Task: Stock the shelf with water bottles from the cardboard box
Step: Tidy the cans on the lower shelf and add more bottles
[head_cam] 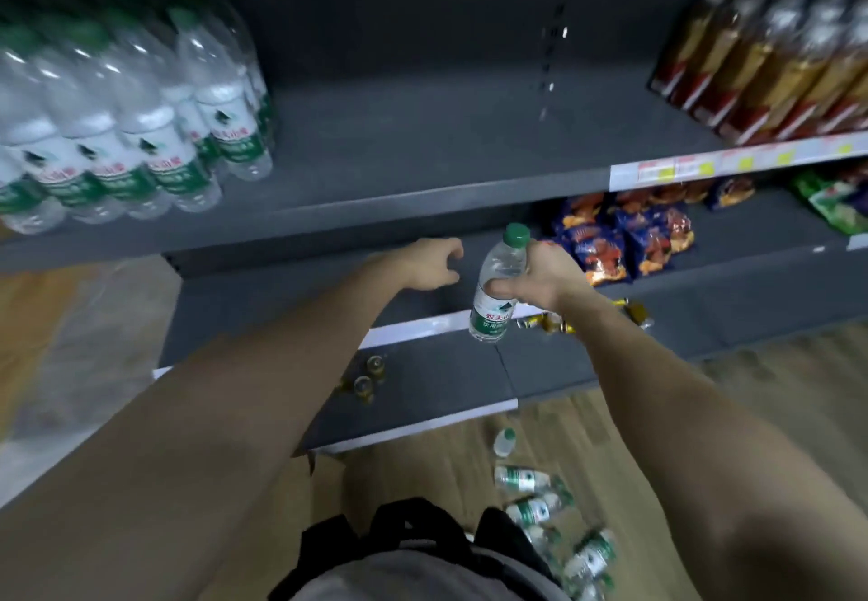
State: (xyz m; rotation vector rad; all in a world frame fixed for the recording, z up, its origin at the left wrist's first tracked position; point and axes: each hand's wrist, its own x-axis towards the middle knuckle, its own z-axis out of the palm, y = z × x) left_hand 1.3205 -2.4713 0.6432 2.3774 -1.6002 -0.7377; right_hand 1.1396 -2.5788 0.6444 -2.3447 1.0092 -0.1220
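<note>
Your forearms fill the near field, both reaching toward the shelving; grey shorts and a dark strap show at the near edge.

Item, right hand (540,276): your grip is closed round the shoulder of one water bottle (497,286), thumb across the front, fingers behind. You hold it upright and high on the body, likely so the base lands flat on the shelf.

Item, left hand (430,264): loosely curled, holding nothing, just left of the bottle, probably ready to steady it.

Item, the bottle: clear plastic, green cap, white and green label, apparently full. It hangs in the air in front of the lower shelves, not yet placed.

Item, target shelf (422,164): dark grey, its middle bare. Stocked water bottles (141,131) of the same brand stand in rows at its left end; boxed goods (761,70) occupy its right end.

Item, loose bottles on the floor (549,511): several lying on wood boards, near right.

Item, snack packets (624,234): on a lower shelf, right.

Cardboard box: not clearly identifiable.
</note>
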